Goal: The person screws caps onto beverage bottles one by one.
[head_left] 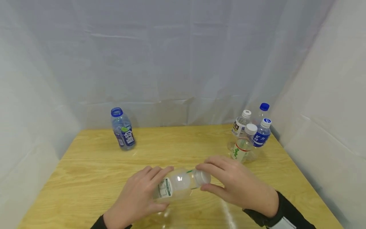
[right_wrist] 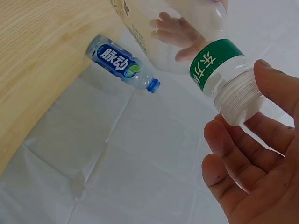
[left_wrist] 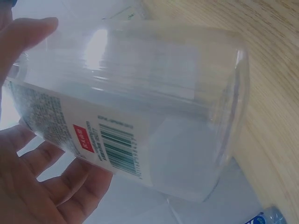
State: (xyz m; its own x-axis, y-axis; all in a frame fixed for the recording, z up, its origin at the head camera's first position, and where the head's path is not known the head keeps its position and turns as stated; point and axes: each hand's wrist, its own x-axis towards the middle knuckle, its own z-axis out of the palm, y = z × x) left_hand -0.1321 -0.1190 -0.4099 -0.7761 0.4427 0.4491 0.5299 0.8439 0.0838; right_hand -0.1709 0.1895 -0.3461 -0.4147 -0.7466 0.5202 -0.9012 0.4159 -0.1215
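A clear plastic bottle (head_left: pixel 180 184) lies tilted on its side between the two hands, above the table. Its white label with a barcode (left_wrist: pixel 119 147) faces the left wrist camera, and a green band (right_wrist: pixel 216 63) circles its neck. My left hand (head_left: pixel 140 192) holds the bottle's body, thumb on one side and fingers on the other. At the neck end is a ridged, see-through cap (right_wrist: pixel 238 98). My right hand (head_left: pixel 233 183) has thumb and fingertips around this cap, which points to the right in the head view.
A blue-tinted bottle (head_left: pixel 123 133) without a visible cap stands at the table's back left. Several capped bottles, one with a green-patterned label (head_left: pixel 240 152), cluster at the back right. White sheeting (head_left: pixel 171 63) hangs behind the wooden table (head_left: pixel 85 178) and along both sides.
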